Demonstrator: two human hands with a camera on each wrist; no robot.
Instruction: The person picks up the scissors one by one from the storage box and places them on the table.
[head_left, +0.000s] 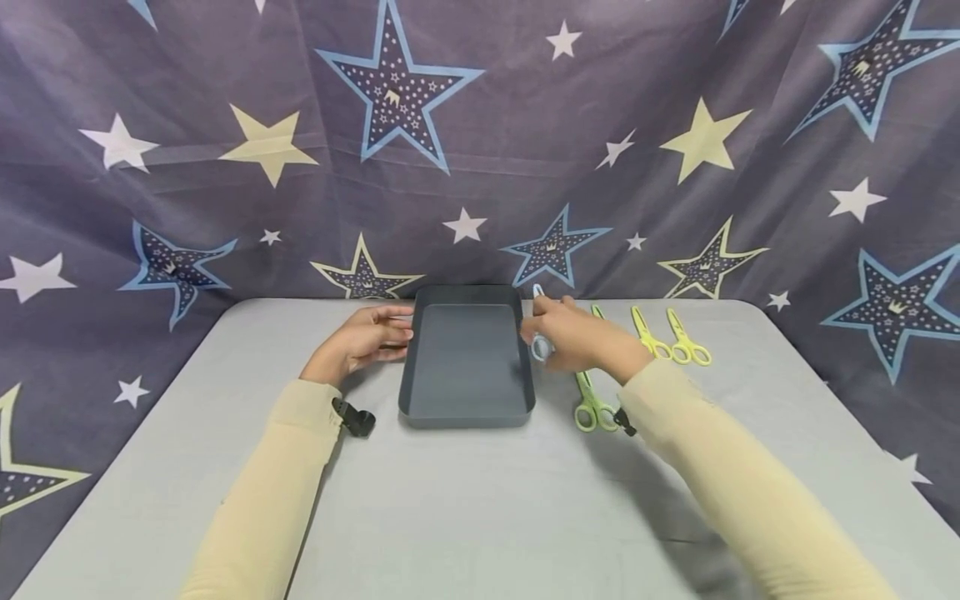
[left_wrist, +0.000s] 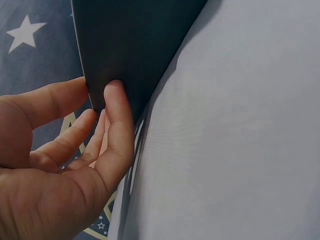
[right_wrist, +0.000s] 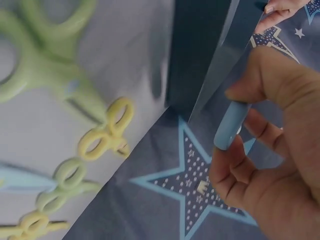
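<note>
A dark grey rectangular tray (head_left: 467,422) lies on the table between the two hands. My left hand (head_left: 371,337) is at its left wall, fingertips (left_wrist: 116,90) against the outer side, fingers loosely extended. Just beyond the tray's right wall, my right hand (head_left: 577,333) holds light blue scissors (head_left: 542,347); a ring of the handle and the tip show around the hand. In the right wrist view the thumb and fingers pinch a blue part (right_wrist: 232,125) of them. Most of the scissors is hidden by the hand.
Green scissors (head_left: 588,407) lie below the right forearm. Two yellow scissors (head_left: 648,333) (head_left: 684,340) lie further right, and another green tip (head_left: 597,311) shows behind the right hand. A star-patterned curtain (head_left: 480,167) hangs at the table's far edge.
</note>
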